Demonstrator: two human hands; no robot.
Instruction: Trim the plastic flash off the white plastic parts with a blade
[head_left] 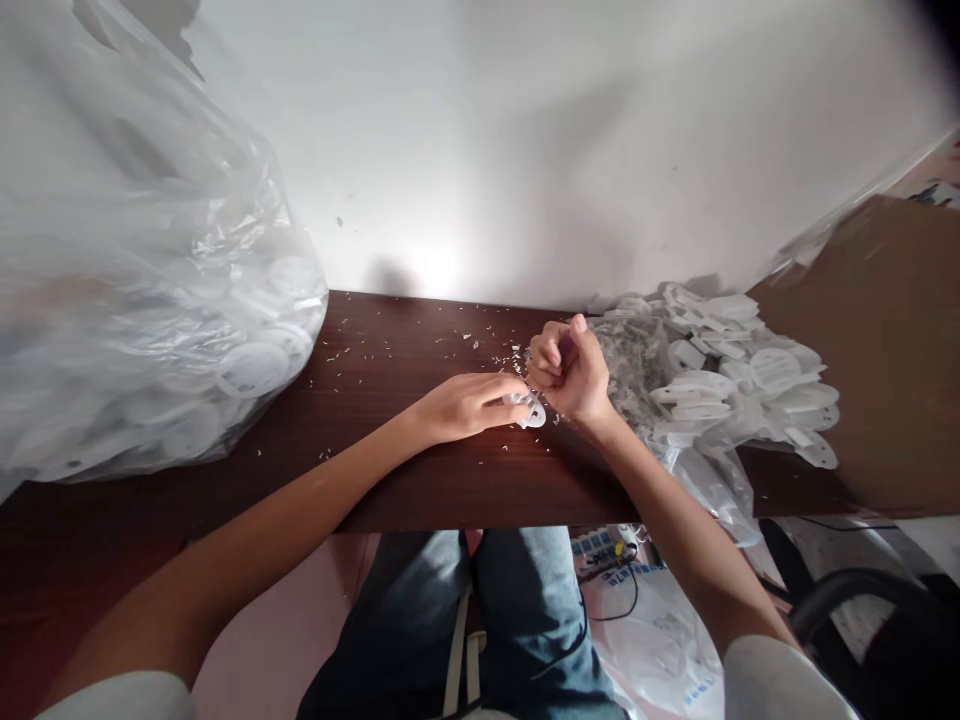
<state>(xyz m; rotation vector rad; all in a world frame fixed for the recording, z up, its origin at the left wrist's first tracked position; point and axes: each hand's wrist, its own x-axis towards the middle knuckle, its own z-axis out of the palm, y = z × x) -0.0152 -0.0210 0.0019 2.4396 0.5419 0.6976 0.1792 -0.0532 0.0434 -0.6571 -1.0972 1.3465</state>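
Observation:
A small white plastic piece [535, 412], rounded at its end and with a hole in it, lies at the table's middle. My left hand [480, 405] reaches over it palm down, fingers closed on it and hiding most of it. Right beside it is my right hand [571, 368], curled like a fist with the thumb up. A hint of purple shows inside its fingers, but what it grips is hidden. Tiny white plastic scraps [517, 355] are scattered around both hands on the dark brown table [450, 490].
At the left stands a big clear bag [255, 250] full of white plastic pieces. A heap of similar white pieces [750, 375] lies to the right, beside a pile of shavings [637, 355]. A cardboard box [870, 360] borders the right side; a white wall [450, 150] rises behind.

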